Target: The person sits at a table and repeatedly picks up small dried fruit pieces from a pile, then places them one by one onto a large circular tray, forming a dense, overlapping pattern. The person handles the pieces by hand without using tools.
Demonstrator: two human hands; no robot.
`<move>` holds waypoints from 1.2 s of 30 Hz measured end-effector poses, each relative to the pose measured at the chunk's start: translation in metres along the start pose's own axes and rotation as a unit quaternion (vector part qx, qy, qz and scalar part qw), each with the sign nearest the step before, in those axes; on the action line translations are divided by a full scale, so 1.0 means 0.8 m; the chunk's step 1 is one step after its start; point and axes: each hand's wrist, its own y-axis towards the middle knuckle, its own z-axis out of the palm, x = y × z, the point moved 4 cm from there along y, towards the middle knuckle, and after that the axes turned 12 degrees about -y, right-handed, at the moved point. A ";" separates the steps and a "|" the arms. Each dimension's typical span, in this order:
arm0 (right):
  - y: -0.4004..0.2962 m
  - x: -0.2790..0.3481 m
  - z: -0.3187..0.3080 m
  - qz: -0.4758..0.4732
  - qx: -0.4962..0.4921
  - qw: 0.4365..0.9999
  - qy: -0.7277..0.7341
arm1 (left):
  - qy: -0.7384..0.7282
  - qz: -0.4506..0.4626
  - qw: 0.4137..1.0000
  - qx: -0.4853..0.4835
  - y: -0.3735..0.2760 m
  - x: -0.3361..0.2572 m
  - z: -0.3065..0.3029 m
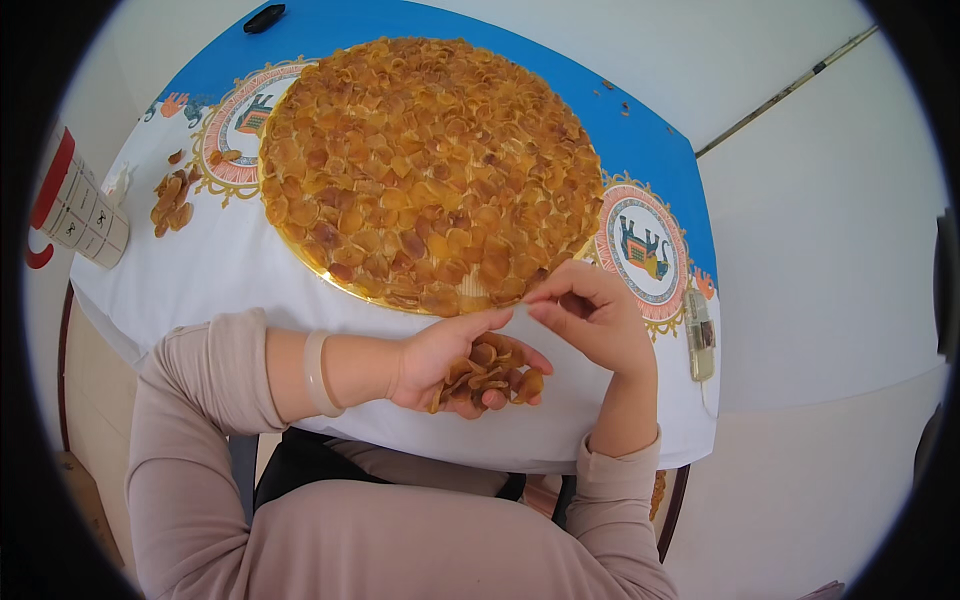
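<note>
A large round board with a gold rim [319, 276] lies on the table, covered with overlapping amber-brown dried slices [420, 165]. Its pale ribbed surface shows through in small gaps near the front edge. My left hand [450, 352] is palm up just in front of the board, cupping a loose heap of similar slices [487, 371]. Close to the left thumb tip, my right hand [589, 319] has its thumb and forefinger nearly together at the board's front right edge. A dark brown patch shows inside its curled fingers; whether it is a slice is unclear.
A small pile of slices [172, 201] lies left of the board. Beyond it stands a white cup with a red lid [82, 217]. A black object [264, 19] sits at the far left edge, a power strip [700, 337] at the right edge. A patterned cloth [225, 277] covers the table.
</note>
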 end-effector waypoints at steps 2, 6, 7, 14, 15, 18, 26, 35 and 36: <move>-0.003 0.012 -0.001 -0.009 0.053 0.998 0.014 | -0.022 0.013 1.000 0.011 0.001 -0.001 -0.004; -0.004 0.009 0.002 -0.036 0.083 0.995 0.035 | -0.092 0.006 0.994 0.051 0.004 -0.003 -0.009; -0.005 0.009 0.002 -0.031 0.089 0.995 0.041 | -0.111 0.010 0.992 0.052 0.004 -0.003 -0.011; -0.014 0.010 -0.016 -0.061 0.194 0.976 0.076 | -0.153 0.028 0.988 0.022 0.001 -0.004 -0.015; -0.014 0.009 -0.017 -0.062 0.197 0.976 0.066 | -0.157 0.026 0.987 0.025 0.001 -0.004 -0.015; -0.013 0.005 -0.017 -0.066 0.201 0.976 0.059 | -0.167 0.018 0.985 0.038 0.001 -0.005 -0.016; -0.013 0.003 -0.007 -0.038 0.200 0.971 0.128 | -0.183 0.005 0.981 0.061 0.001 -0.004 -0.015; -0.002 -0.008 0.006 0.041 0.020 0.990 0.132 | -0.060 -0.040 0.997 0.035 0.003 0.004 -0.009; 0.002 -0.008 0.016 0.070 0.003 0.990 0.125 | -0.051 -0.044 0.997 0.036 0.002 0.006 -0.009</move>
